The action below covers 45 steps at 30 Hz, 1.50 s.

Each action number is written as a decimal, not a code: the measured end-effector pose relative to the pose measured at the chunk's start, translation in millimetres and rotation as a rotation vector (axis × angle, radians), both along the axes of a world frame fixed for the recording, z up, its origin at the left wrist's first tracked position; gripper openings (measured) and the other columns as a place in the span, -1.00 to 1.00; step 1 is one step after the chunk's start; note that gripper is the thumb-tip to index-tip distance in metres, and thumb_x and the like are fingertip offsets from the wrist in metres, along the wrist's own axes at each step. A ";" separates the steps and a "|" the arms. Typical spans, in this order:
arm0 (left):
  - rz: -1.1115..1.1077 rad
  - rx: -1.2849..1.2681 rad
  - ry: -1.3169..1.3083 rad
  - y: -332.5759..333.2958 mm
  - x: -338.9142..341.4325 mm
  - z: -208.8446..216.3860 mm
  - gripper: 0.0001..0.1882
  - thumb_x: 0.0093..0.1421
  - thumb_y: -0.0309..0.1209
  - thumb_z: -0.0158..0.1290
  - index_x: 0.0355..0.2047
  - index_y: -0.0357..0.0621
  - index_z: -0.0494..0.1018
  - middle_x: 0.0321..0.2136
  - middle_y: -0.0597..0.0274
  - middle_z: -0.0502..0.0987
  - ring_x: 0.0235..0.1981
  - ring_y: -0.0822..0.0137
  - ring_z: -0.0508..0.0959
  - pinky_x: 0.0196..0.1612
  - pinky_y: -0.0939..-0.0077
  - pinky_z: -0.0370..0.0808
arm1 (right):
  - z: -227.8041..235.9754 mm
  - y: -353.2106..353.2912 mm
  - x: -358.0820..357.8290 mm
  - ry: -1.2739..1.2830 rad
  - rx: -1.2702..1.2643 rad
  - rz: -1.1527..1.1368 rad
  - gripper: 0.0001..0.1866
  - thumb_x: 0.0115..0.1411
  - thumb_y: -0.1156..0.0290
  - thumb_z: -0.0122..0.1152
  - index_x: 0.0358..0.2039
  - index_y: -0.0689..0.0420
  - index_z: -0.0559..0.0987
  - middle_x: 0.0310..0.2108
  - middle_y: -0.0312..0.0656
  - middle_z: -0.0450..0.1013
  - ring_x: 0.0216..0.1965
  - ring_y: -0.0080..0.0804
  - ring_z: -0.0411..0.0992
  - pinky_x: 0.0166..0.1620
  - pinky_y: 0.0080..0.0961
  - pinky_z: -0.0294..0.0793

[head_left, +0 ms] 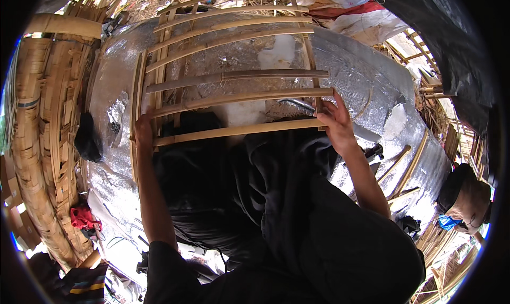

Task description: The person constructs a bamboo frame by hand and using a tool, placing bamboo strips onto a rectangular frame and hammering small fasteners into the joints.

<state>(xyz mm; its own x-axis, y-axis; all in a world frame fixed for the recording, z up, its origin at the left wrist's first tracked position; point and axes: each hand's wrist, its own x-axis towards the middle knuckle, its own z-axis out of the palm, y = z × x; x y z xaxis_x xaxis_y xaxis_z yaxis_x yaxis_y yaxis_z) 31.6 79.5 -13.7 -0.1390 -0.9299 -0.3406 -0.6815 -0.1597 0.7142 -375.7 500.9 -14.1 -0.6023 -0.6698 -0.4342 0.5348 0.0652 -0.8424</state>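
Note:
A ladder-like bamboo frame (236, 76) lies across my lap and stretches away from me. Several split-bamboo slats cross its side rails, with uneven gaps between them. My left hand (143, 131) is closed around the left rail, close to the ends of the two nearest slats; its fingertips are partly hidden. At the opposite rail, my right hand (337, 124) grips the frame between the ends of those same two slats, thumb on the inner side and fingers on the outer.
Silvery foil-like sheeting (366, 73) covers the ground. Loose bamboo strips (408, 166) lie to my right, near a grey blade-like piece (366, 133). Rolled woven bamboo (45, 139) stands along the left. A dark hat (463, 190) sits far right, and a red cloth (83, 218) lies lower left.

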 end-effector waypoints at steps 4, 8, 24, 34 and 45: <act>-0.023 -0.080 -0.208 14.9 -9.0 10.8 -0.29 0.38 0.21 0.12 -0.24 -0.38 0.66 -0.48 0.06 0.60 -0.38 0.22 0.53 -0.16 0.20 0.47 | -15.9 12.9 11.1 0.011 0.051 -0.037 -0.05 0.32 0.75 0.18 0.61 -0.06 0.02 0.27 -0.01 0.41 0.19 -0.29 0.46 0.29 -0.31 0.45; -0.044 -0.210 -0.265 19.0 -2.1 1.0 -0.24 0.33 0.27 0.14 -0.30 -0.38 0.67 -0.53 0.09 0.61 -0.46 0.19 0.55 -0.21 0.16 0.49 | -19.0 22.8 22.5 0.068 0.051 -0.023 -0.06 0.33 0.73 0.17 0.61 -0.06 0.01 0.27 0.01 0.40 0.20 -0.32 0.45 0.28 -0.33 0.46; -0.063 -0.375 -0.289 41.1 -22.5 -2.1 -0.27 0.40 0.23 0.05 -0.32 -0.35 0.67 -0.51 -0.17 0.61 -0.43 -0.07 0.58 -0.23 0.05 0.46 | -21.4 11.7 -0.2 0.502 0.461 0.078 -0.24 0.25 0.26 0.53 0.31 0.16 0.28 -0.38 -0.09 0.62 -0.37 -0.32 0.64 -0.25 -0.33 0.61; -0.115 -0.446 -0.241 32.0 -7.6 -23.8 -0.35 0.41 0.13 0.08 -0.35 -0.34 0.66 -0.55 -0.11 0.56 -0.48 0.04 0.53 -0.28 0.06 0.42 | -29.8 5.7 24.5 0.760 0.367 0.023 -0.26 0.36 0.45 0.33 0.42 0.20 0.14 -0.40 0.01 0.56 -0.41 -0.15 0.58 -0.24 -0.28 0.54; -0.052 -0.599 -0.398 51.0 -25.8 -9.4 -0.47 0.40 0.08 0.13 -0.10 -0.22 0.62 -0.31 -0.06 0.68 -0.29 -0.11 0.65 -0.17 -0.01 0.54 | -12.8 8.5 1.7 0.181 0.242 0.061 -0.29 0.36 0.48 0.37 0.41 0.17 0.22 -0.25 -0.14 0.63 -0.21 -0.47 0.60 -0.08 -0.45 0.57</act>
<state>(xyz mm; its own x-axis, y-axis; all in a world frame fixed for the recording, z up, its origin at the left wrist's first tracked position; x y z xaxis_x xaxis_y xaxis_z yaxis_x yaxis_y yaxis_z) 5.9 130.4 -23.1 -0.1598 -0.9683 0.1919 -0.9043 0.2216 0.3649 -374.1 509.4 -26.9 -0.6463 -0.5976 -0.4746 0.3663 0.3027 -0.8799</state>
